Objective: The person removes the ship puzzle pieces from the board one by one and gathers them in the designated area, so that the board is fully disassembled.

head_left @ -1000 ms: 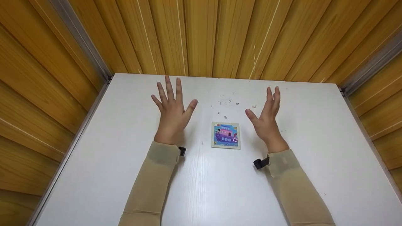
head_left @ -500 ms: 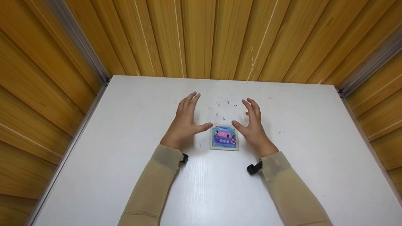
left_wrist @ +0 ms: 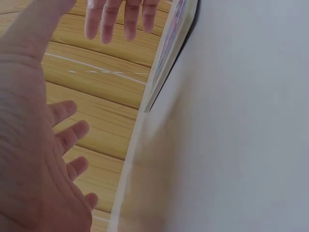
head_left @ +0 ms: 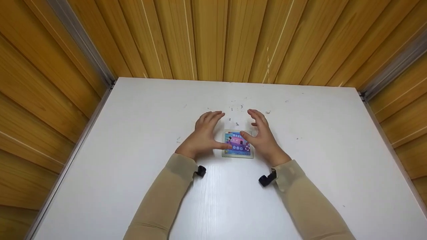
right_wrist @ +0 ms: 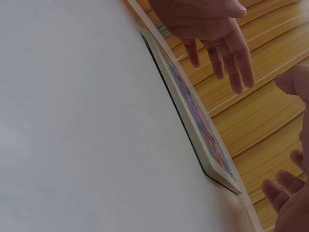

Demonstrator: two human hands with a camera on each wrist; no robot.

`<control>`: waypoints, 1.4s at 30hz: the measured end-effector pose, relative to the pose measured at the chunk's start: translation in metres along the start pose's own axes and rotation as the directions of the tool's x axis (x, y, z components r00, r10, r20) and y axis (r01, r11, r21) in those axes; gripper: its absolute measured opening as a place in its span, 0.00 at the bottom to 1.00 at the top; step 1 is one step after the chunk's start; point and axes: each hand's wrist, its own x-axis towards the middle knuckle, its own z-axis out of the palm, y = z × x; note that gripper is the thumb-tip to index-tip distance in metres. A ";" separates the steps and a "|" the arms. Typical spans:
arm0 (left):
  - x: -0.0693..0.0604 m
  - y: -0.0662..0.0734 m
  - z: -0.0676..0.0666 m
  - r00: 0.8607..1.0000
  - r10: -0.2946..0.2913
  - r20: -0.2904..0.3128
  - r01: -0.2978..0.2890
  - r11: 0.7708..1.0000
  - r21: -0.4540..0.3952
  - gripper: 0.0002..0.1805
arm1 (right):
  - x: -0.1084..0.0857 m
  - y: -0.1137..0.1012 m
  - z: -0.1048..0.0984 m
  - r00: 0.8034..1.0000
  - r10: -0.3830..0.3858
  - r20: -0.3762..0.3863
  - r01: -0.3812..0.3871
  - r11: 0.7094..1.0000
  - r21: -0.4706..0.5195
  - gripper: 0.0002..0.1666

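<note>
A small square picture puzzle (head_left: 237, 151) with a pale frame and a pink and purple ship lies flat on the white table. My left hand (head_left: 205, 135) hovers at its left side, fingers loosely bent and thumb reaching over the picture. On the other side, my right hand (head_left: 265, 141) is held the same way, its thumb over the puzzle's upper right. In the left wrist view the puzzle's edge (left_wrist: 169, 55) stands apart from the left hand (left_wrist: 34, 135). The right wrist view has the puzzle (right_wrist: 198, 116) lying flat, with a gap to the right hand (right_wrist: 292, 203). Neither hand holds anything.
The white table (head_left: 133, 116) has small dark marks (head_left: 237, 124) beyond the puzzle. Wood-patterned panels (head_left: 213, 40) rise behind the table and at both sides. A black wrist camera (head_left: 267, 179) sits at the right cuff, another (head_left: 200, 171) at the left.
Both hands have come inward and closer together from wide apart, and their spread fingers have bent. The thumbs now reach over the puzzle, which has stayed in place.
</note>
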 end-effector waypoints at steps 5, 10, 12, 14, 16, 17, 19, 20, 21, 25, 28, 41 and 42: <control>0.002 -0.004 0.003 0.998 0.047 0.036 -0.048 0.998 0.029 0.71 | 0.001 -0.004 0.005 0.998 -0.057 0.027 0.058 0.997 -0.044 0.43; 0.002 -0.007 0.004 0.996 0.057 0.065 -0.063 0.995 0.083 0.65 | -0.002 -0.004 0.015 0.995 -0.029 0.091 0.038 0.994 -0.100 0.41; 0.002 -0.008 0.004 0.995 0.063 0.076 -0.070 0.992 0.100 0.61 | -0.003 -0.003 0.018 0.992 -0.020 0.121 0.039 0.987 -0.153 0.42; 0.003 -0.009 0.006 0.994 0.069 0.084 -0.078 0.991 0.105 0.57 | -0.005 -0.003 0.019 0.991 -0.018 0.132 0.046 0.976 -0.215 0.42; 0.004 -0.010 0.007 0.993 0.076 0.086 -0.085 0.991 0.104 0.54 | -0.006 -0.001 0.020 0.990 -0.027 0.138 0.064 0.960 -0.272 0.42; 0.003 -0.010 0.007 0.993 0.076 0.088 -0.085 0.991 0.100 0.53 | -0.006 0.000 0.021 0.989 -0.031 0.142 0.072 0.953 -0.295 0.42; 0.001 -0.010 0.008 0.993 0.071 0.093 -0.081 0.992 0.099 0.53 | -0.007 0.002 0.023 0.987 -0.033 0.154 0.083 0.939 -0.333 0.41; 0.000 -0.010 0.008 0.993 0.069 0.095 -0.078 0.992 0.101 0.53 | -0.008 0.003 0.024 0.986 -0.035 0.163 0.090 0.934 -0.347 0.40; -0.002 -0.009 0.008 0.993 0.067 0.098 -0.077 0.991 0.108 0.53 | -0.009 0.003 0.025 0.984 -0.035 0.175 0.096 0.929 -0.357 0.39; -0.007 -0.005 0.008 0.991 0.048 0.124 -0.068 0.984 0.166 0.55 | -0.012 -0.003 0.027 0.978 -0.017 0.209 0.095 0.925 -0.368 0.38; -0.009 0.002 0.007 0.988 0.021 0.154 -0.052 0.979 0.198 0.56 | -0.012 -0.010 0.028 0.973 0.016 0.230 0.074 0.923 -0.377 0.38; -0.005 0.013 0.004 0.975 -0.048 0.216 -0.009 0.967 0.255 0.57 | 0.003 -0.024 0.023 0.954 0.131 0.269 -0.008 0.910 -0.415 0.34; -0.004 0.013 0.004 0.975 -0.047 0.218 -0.011 0.966 0.257 0.57 | 0.004 -0.025 0.023 0.953 0.133 0.273 -0.005 0.907 -0.421 0.34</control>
